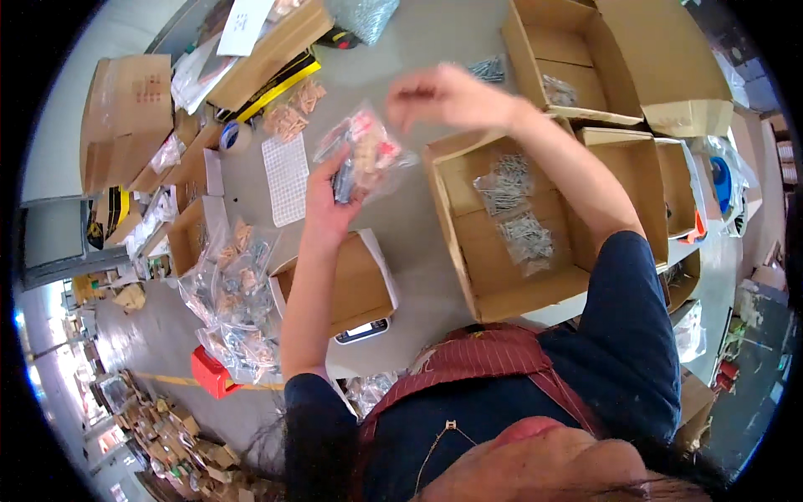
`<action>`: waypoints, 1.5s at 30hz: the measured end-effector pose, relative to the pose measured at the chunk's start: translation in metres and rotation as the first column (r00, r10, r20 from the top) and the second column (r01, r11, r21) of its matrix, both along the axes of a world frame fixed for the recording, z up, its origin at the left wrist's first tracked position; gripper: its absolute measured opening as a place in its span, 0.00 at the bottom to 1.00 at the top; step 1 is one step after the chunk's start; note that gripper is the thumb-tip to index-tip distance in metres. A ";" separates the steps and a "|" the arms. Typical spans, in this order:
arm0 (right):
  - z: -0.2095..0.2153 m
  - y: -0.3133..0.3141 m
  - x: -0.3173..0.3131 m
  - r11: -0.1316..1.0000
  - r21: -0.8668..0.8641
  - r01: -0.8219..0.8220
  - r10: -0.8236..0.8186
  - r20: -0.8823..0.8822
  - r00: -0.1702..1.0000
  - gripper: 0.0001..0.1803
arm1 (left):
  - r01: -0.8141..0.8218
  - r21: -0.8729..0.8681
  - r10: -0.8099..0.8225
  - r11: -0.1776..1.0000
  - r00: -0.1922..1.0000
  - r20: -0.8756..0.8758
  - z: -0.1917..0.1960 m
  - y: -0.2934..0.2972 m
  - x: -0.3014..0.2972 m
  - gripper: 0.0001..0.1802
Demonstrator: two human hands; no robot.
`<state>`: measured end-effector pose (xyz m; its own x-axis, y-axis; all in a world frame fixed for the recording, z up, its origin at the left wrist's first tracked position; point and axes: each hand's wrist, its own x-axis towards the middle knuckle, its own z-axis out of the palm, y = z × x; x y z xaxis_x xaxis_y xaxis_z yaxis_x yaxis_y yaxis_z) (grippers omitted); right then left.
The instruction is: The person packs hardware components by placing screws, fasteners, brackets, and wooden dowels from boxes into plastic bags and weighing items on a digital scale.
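Observation:
My left hand is closed around a clear plastic bag held over the table. Through the film show grey metal pieces, tan pieces and red print. Just right of the bag hovers my right hand, apart from it; its fingers are smeared by motion, so whether they hold anything is unclear. Below the right forearm, an open cardboard box contains clear bags of screws. A white sheet with a grid of small labels lies left of my left hand, with bundles of tan pieces beyond it.
A small open carton sits by a scale near my left forearm. Filled clear bags pile up at the left, above a red bin. A tape roll lies far left; another open box stands far right.

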<state>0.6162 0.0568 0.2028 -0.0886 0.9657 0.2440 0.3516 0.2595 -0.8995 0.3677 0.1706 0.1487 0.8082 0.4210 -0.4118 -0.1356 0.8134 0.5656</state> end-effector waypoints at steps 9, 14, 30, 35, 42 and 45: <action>-0.040 -0.115 0.203 0.480 -0.682 0.551 -0.058 0.602 0.796 0.59 | -0.106 0.247 0.161 0.963 0.963 -0.216 0.044 -0.111 0.016 0.26; -0.155 -0.098 0.242 0.484 -0.566 0.667 0.111 0.796 0.595 0.51 | -0.123 0.275 0.202 0.954 0.938 -0.283 0.051 -0.155 0.052 0.26; -0.157 -0.098 0.266 0.826 -0.487 0.285 0.093 0.616 0.782 0.45 | -0.242 0.278 0.324 0.930 0.896 -0.304 -0.011 -0.295 0.118 0.29; -0.165 -0.104 0.254 0.858 -0.420 0.296 0.100 0.702 0.705 0.46 | -0.299 0.222 0.362 0.928 0.867 -0.343 -0.027 -0.313 0.106 0.28; -0.156 -0.101 0.251 0.895 -0.435 0.101 0.247 0.671 0.699 0.37 | -0.351 0.195 0.400 0.916 0.831 -0.386 -0.041 -0.319 0.086 0.28; -0.170 -0.094 0.279 0.916 -0.398 0.054 0.225 0.619 0.753 0.33 | -0.324 0.167 0.364 0.931 0.859 -0.361 -0.041 -0.319 0.082 0.28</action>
